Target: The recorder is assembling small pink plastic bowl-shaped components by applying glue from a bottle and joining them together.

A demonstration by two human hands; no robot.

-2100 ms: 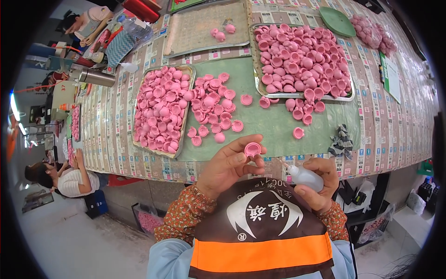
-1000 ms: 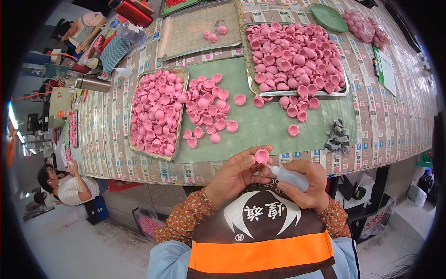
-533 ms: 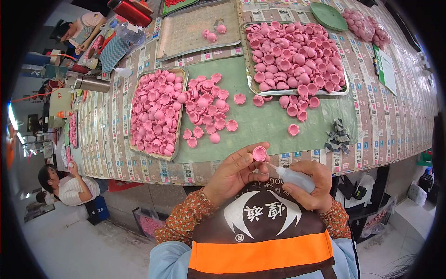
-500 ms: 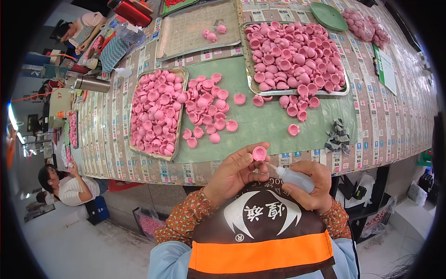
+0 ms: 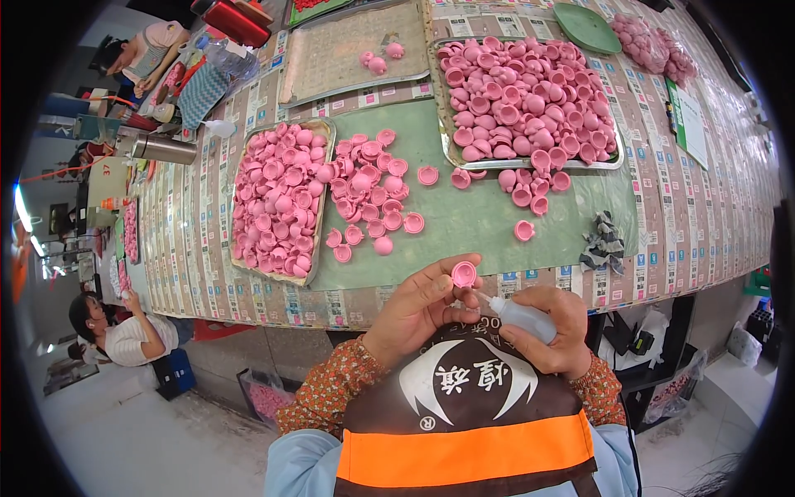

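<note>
Between the thumb and fingers of my left hand (image 5: 414,311) is a small pink plastic half-shell (image 5: 464,274), its hollow side facing up toward me. My right hand (image 5: 556,327) grips a translucent squeeze bottle (image 5: 527,320), tilted so that its thin nozzle points left at the shell's lower edge. Whether the tip touches the shell, I cannot tell. Both hands are in front of the table's near edge, above my dark apron (image 5: 464,389). Loose pink half-shells (image 5: 371,186) lie on a green mat (image 5: 464,224) beyond my hands.
Pink pieces fill a left tray (image 5: 318,240) and a right tray (image 5: 619,157). A far tray (image 5: 331,62) holds a few. A crumpled grey cloth (image 5: 603,243) lies on the mat's right. Left are a steel flask (image 5: 164,149) and two other people (image 5: 124,331).
My right hand and the bottle have shifted very slightly left, toward the held half-shell. The shell has barely moved, and the pieces on the table look the same.
</note>
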